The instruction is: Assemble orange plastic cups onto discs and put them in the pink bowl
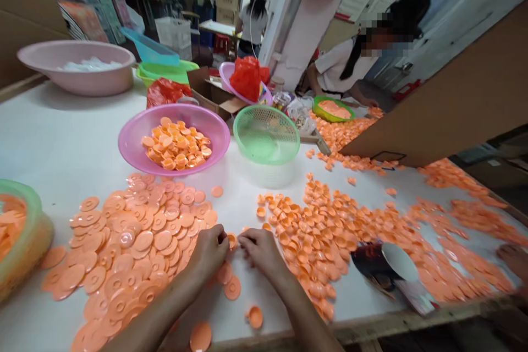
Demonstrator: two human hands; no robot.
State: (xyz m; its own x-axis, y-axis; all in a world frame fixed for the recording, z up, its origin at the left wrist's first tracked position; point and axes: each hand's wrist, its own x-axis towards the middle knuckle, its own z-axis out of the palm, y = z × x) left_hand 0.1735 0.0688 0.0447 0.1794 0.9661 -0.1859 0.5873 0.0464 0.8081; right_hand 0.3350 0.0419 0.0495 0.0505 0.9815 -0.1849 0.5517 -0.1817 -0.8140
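My left hand [211,246] is closed, its fingertips on a small orange toy cup [231,240] at the front middle of the table. Facing it from the right, my right hand [260,253] has its fingers curled together; a bit of orange shows at its fingertips, too hidden to name. Left of my hands spreads a pile of flat orange toy saucers [144,241]. To the right lies a heap of small orange toy cups [305,231]. A lone cup [255,317] and a loose saucer [201,336] lie near the front edge.
A pink basin [127,146] holds assembled orange pieces, beside a green strainer basket [266,157]. A green tub [39,231] stands at left. A cardboard sheet [445,99] leans at right. A phone-like object [367,264] lies among the pieces. A person [342,69] sits opposite.
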